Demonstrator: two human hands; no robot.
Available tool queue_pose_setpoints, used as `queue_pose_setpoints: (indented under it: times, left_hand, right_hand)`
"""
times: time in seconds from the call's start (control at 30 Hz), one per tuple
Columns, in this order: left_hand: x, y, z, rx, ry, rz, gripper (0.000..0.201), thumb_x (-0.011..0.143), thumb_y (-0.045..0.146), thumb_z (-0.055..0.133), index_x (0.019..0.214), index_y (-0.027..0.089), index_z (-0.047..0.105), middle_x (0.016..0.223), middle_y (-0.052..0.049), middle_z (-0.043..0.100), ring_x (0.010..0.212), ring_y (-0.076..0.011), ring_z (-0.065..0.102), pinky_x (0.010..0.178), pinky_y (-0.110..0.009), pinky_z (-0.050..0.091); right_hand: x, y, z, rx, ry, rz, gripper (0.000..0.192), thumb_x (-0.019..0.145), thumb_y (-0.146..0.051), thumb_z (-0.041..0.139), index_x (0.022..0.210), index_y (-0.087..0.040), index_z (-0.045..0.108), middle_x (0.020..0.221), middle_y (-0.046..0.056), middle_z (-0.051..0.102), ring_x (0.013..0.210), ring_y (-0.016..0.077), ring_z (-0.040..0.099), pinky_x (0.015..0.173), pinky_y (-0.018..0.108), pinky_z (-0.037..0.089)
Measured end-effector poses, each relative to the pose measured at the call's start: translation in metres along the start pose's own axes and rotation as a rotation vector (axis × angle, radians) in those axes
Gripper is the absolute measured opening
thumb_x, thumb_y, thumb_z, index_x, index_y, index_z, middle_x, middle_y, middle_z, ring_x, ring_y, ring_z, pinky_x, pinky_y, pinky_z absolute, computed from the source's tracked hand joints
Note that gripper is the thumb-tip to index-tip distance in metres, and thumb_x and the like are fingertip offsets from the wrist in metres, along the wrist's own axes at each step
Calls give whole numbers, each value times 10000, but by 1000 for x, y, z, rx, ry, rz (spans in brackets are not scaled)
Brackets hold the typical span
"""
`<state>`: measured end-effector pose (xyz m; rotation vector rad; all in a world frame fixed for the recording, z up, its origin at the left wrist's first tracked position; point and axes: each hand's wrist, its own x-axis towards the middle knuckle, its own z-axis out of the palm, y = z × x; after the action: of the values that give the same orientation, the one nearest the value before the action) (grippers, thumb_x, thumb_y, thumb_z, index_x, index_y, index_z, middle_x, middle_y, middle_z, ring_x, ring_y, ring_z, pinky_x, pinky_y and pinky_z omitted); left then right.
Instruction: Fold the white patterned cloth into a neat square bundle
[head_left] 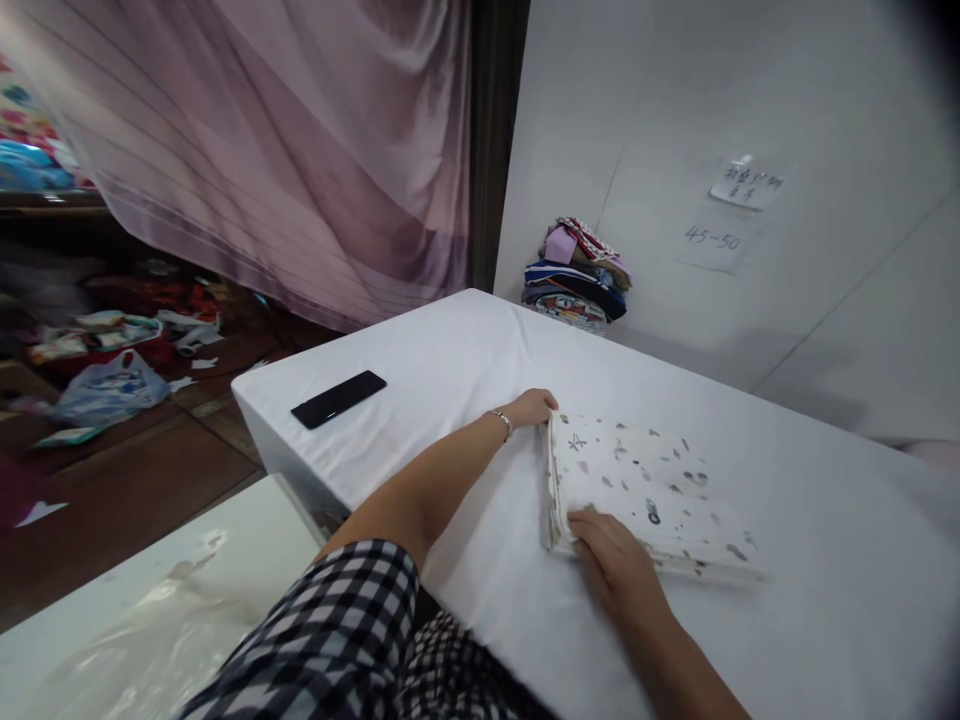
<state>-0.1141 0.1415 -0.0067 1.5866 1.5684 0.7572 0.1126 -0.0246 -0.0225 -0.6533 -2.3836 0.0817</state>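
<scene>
white-covered counter [450, 350] bears a folded printed cloth [637, 470]. left hand [531, 406] touches its far corner, right hand [613, 555] its near edge; whether either grip closes cannot be told. squaring seems in hand; the next move needs aligned layers.

Left forearm [442, 490] blocks near gap between phone [339, 399] and folded cloth [622, 480]; white tabletop [465, 345] open beyond left hand [531, 406]

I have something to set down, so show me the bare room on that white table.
The white table is bare between the black phone and the left forearm, with another open patch right of the folded printed fabric. It is crowded at the fabric's left end, where the left hand and right hand touch it.
</scene>
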Motion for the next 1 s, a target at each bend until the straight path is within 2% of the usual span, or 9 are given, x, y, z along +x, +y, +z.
queue_pose_setpoints:
  times: [0.07, 0.2, 0.37, 0.5, 0.63, 0.7, 0.8, 1.0]
  left_hand:
    - [-2, -1, -1, -52, 0, -23, 336, 622, 18, 554, 919, 143, 651, 941, -58, 671, 800, -133, 611, 667, -196, 492]
    - [-7, -2, -4, -154, 6, -72, 286, 647, 29, 574, 905, 125, 651, 908, -71, 669, 722, -128, 611, 647, -219, 501]
    - [-12, 1, -4, -259, 57, -116, 273, 649, 43, 611, 910, 110, 652, 913, -84, 674, 734, -137, 613, 675, -237, 498]
    - [-21, 2, 1, -300, 181, -129, 273, 708, 89, 580, 978, 96, 625, 1010, -120, 657, 786, -143, 615, 702, -244, 490]
    - [-43, -1, 9, -273, 335, -108, 251, 736, 193, 604, 980, 134, 613, 1034, -101, 646, 884, -161, 594, 769, -248, 461]
    - [-56, -2, 11, -259, 368, -118, 201, 742, 256, 614, 909, 146, 610, 963, -85, 656, 834, -156, 598, 728, -245, 462]
    - [-68, -2, 12, -256, 341, -162, 208, 764, 350, 590, 790, 143, 583, 784, -61, 649, 640, -130, 587, 583, -232, 450]
    - [-61, 7, 14, -221, 264, -214, 342, 712, 473, 630, 627, 157, 529, 555, -5, 562, 489, -107, 511, 490, -221, 377]
  right_hand:
    - [0, 0, 1, -21, -39, -20, 268, 868, -123, 431, 1087, -211, 558, 1038, 80, 654, 942, 202, 608, 774, 359, 524]
    - [2, -6, 2, -1, -63, 34, 247, 871, -131, 419, 1066, -198, 555, 1050, 89, 638, 953, 210, 587, 802, 387, 504]
    - [4, -10, 0, 9, -76, 39, 327, 859, -129, 410, 1154, -205, 530, 1075, 97, 613, 956, 212, 564, 796, 385, 487]
    - [5, -10, 1, 31, -86, 45, 355, 838, -96, 408, 1147, -206, 545, 1047, 96, 601, 922, 206, 545, 766, 365, 471]
    - [5, -9, 3, 62, -106, 75, 332, 828, -83, 425, 1100, -206, 571, 1007, 81, 596, 880, 194, 527, 740, 343, 449]
    - [5, -9, 3, 68, -100, 77, 323, 822, -76, 434, 1085, -201, 573, 1003, 80, 593, 884, 196, 520, 741, 341, 437]
    - [5, -11, 4, 65, -78, 79, 324, 812, -67, 437, 1073, -203, 573, 1013, 83, 584, 892, 201, 513, 744, 344, 424]
    - [5, -14, 5, 47, -47, 65, 348, 800, -51, 428, 1083, -199, 566, 1016, 91, 577, 904, 211, 507, 757, 360, 415]
